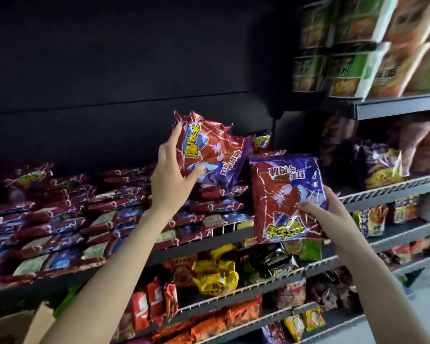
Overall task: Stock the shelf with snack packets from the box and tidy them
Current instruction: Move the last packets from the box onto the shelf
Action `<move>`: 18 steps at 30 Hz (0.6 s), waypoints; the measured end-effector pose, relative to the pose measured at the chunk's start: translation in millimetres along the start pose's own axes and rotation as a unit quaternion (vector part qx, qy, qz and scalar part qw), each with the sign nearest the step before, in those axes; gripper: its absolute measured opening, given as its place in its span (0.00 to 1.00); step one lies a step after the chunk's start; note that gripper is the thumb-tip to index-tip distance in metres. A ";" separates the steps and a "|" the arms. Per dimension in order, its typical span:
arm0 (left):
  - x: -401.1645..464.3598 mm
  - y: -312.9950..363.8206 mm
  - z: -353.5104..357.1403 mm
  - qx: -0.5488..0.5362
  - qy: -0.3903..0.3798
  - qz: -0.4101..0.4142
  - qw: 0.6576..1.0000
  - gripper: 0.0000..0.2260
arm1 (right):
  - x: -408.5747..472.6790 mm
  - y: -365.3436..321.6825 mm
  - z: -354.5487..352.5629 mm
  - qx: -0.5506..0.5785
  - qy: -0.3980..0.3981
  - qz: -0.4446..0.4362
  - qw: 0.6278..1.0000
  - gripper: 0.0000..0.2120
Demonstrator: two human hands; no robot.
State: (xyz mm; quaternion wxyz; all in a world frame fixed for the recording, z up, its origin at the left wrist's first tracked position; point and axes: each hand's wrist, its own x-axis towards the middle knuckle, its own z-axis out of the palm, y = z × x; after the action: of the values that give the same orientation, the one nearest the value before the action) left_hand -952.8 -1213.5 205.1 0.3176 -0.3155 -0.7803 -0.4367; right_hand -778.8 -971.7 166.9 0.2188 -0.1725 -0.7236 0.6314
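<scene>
— While both arms reach up toward the shelving, the left hand [170, 175] grips a red-and-purple snack packet [210, 155], thumb across its lower front, fingers up along its left edge. Packet tilted, raised above the stacked row.

— And the right hand [323, 214]?

— It pinches a second packet [284, 194] of the same kind at its lower right corner, thumb on the front. That packet hangs upside down, print inverted, in front of the shelf edge, just right of the first. The two packets are near each other; whether they touch cannot be told.

— Where do the rest lie?

— Matching packets [60, 224] lie flat in overlapping rows across the dark shelf [209, 240] below the left hand, filling it leftward. More of them stand behind the raised packet.

— Beyond that?

— Lower shelves [258, 286] hold yellow, red and orange packets, mixed. To the right, another shelf unit [392, 108] carries green and orange cartons on top, purple and yellow bags beneath. A cardboard box [15, 326] shows at the bottom left corner, partly behind the left forearm. Its contents are out of sight.
</scene>
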 end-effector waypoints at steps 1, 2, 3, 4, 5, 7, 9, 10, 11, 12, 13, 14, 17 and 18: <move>15.5 -3.9 10.8 0.038 -0.009 0.023 0.999 0.39 | 9.5 -2.0 -0.3 0.009 0.007 -0.005 1.000 0.17; 29.8 -8.5 22.6 0.081 -0.024 0.051 0.995 0.39 | 18.9 -2.3 -1.4 0.016 0.013 -0.010 1.000 0.18; 42.3 -13.1 35.2 0.123 -0.041 0.079 0.988 0.39 | 27.8 -2.2 -2.7 0.022 0.017 -0.013 1.000 0.19; 52.7 -17.3 48.3 0.163 -0.060 0.105 0.979 0.38 | 36.1 -1.7 -4.6 0.025 0.019 -0.016 0.999 0.20; 61.6 -21.9 61.3 0.200 -0.081 0.125 0.968 0.38 | 44.4 -1.5 -7.2 0.024 0.019 -0.020 0.999 0.22; 73.5 -32.4 85.7 0.275 -0.121 0.148 0.942 0.41 | 59.3 -0.9 -12.8 0.019 0.017 -0.029 0.999 0.24; 76.6 -47.6 107.7 0.344 -0.147 0.173 0.911 0.45 | 71.1 0.3 -17.5 0.014 0.012 -0.038 0.999 0.26; 75.5 -56.3 117.0 0.374 -0.163 0.188 0.893 0.47 | 77.2 0.5 -19.6 0.010 0.009 -0.043 0.999 0.26; 73.4 -63.7 124.3 0.396 -0.188 0.203 0.875 0.50 | 83.2 -0.6 -21.1 0.003 0.007 -0.047 0.999 0.26; 70.9 -70.7 130.2 0.409 -0.217 0.217 0.859 0.52 | 89.5 -2.0 -21.9 -0.009 0.007 -0.054 0.999 0.26; 67.9 -77.1 135.2 0.415 -0.244 0.231 0.846 0.54 | 96.4 -3.7 -21.9 -0.022 0.008 -0.062 0.998 0.26; 65.2 -81.6 138.6 0.415 -0.271 0.238 0.835 0.54 | 103.8 -4.8 -21.7 -0.035 0.009 -0.073 0.997 0.26; 61.8 -89.4 137.9 0.423 -0.325 0.215 0.818 0.52 | 125.8 -9.5 -16.4 -0.074 0.006 -0.108 0.991 0.29; 61.1 -90.1 133.7 0.433 -0.342 0.198 0.810 0.48 | 133.3 -11.6 -12.8 -0.088 0.001 -0.124 0.988 0.30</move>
State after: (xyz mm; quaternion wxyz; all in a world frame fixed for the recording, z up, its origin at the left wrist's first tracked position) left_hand -1088.2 -1120.2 153.2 0.2133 -0.4225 -0.8672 0.1548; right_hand -884.2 -892.4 192.9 0.2802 -0.1007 -0.7921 0.5328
